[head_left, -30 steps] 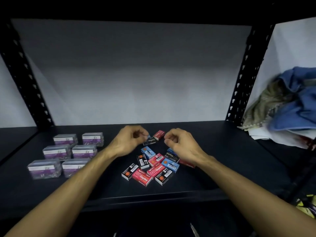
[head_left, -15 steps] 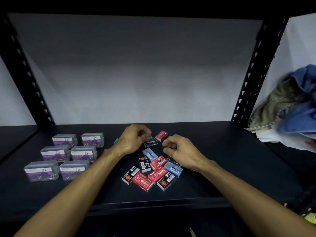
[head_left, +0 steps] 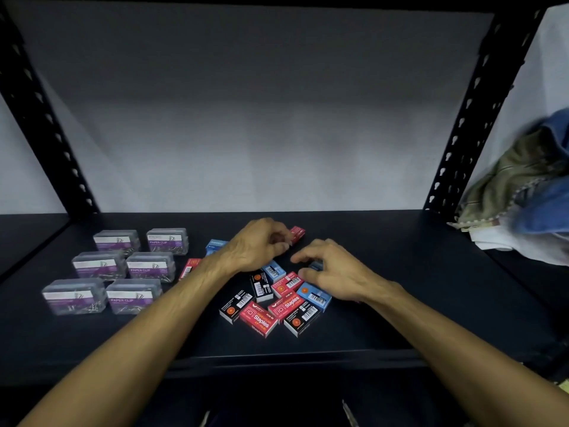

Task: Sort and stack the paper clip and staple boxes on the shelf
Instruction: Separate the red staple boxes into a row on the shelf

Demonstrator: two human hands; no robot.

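Loose staple boxes [head_left: 278, 298] lie scattered at the middle of the dark shelf [head_left: 400, 272], directly beneath both hands. The left hand [head_left: 255, 248] hovers over the far part of the pile with fingers curled; a red box [head_left: 296, 234] sits just beyond its fingertips, and whether it is pinched cannot be told. The right hand [head_left: 331, 269] rests on the right side of the pile, fingers bent over a blue box [head_left: 316, 265], apparently gripping it. Red boxes read "Staples". Six clear paper clip boxes [head_left: 123, 269], labelled "PAPER CLIP", stand in two rows well left of the hands.
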